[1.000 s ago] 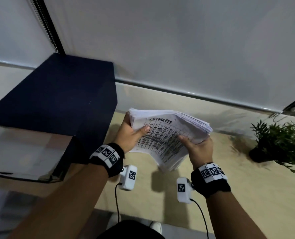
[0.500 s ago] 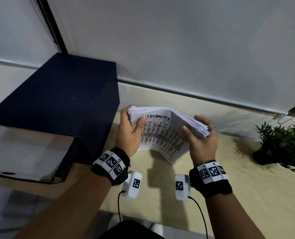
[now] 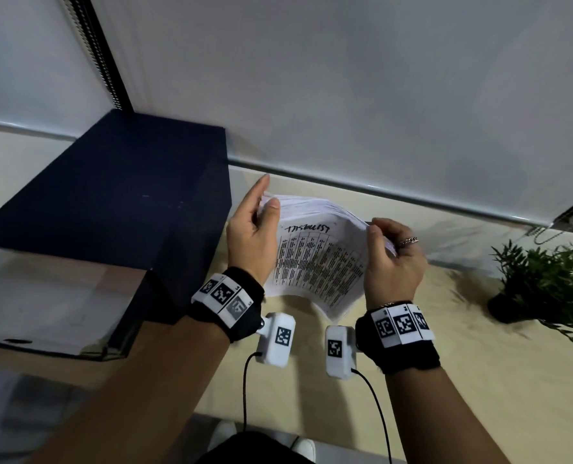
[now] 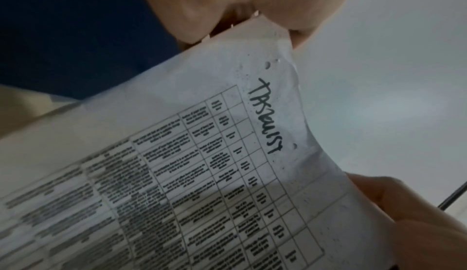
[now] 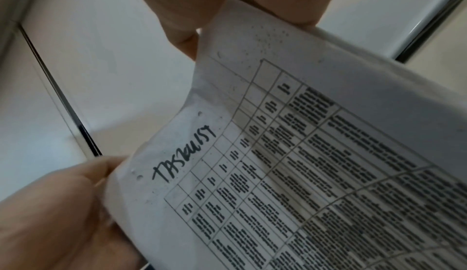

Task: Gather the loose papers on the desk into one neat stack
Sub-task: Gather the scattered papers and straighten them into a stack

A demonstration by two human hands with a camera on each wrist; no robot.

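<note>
At frame centre, a left hand (image 3: pixel 252 236) and right hand (image 3: pixel 390 259) grip the gathered papers (image 3: pixel 315 259) above the desk (image 3: pixel 479 363); edges look uneven, so squaring and setting down apparently remain.

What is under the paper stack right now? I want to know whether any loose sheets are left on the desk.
Under the paper stack, held up by the left hand and right hand, bare desk and its shadow show. The patch directly behind the sheets is hidden.
</note>
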